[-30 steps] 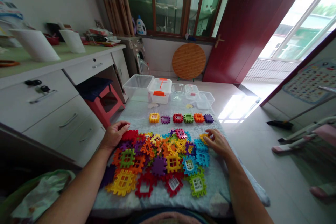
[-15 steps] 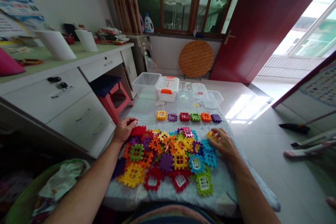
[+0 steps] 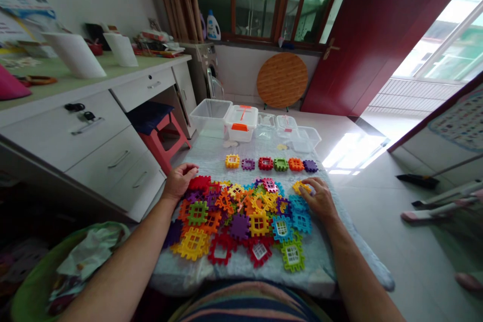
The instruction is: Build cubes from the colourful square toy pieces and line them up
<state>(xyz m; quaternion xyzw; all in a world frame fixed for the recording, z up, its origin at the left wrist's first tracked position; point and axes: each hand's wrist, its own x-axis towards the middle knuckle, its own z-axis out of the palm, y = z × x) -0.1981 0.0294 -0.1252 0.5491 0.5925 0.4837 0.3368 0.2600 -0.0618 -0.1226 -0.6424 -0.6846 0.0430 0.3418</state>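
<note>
A heap of colourful plastic interlocking blocks with notched edges, many with window grids, lies in front of me on the cloth-covered table. My left hand [image 3: 179, 182] rests at the heap's left edge beside a red block [image 3: 199, 182], its fingers loosely bent and apart, with nothing visible in them. At the right edge my right hand [image 3: 320, 200] pinches a yellow block [image 3: 301, 187] close above the blue blocks [image 3: 301, 221]. Beyond the heap runs a row of single blocks: yellow [image 3: 232, 161], purple [image 3: 248, 164], red [image 3: 265, 163], green [image 3: 280, 164], orange [image 3: 296, 164] and dark purple [image 3: 310, 165].
Clear plastic boxes stand along the table's far end, among them an open bin [image 3: 211, 116] and a lidded box with orange clips [image 3: 241, 123]. A red stool [image 3: 166, 136] and a white desk [image 3: 98, 110] are on the left. A round wooden board [image 3: 282, 80] leans by the wall.
My right hand has shifted slightly left and up with the yellow block. My left hand stays at the heap's edge. The whole view has tilted a little.
</note>
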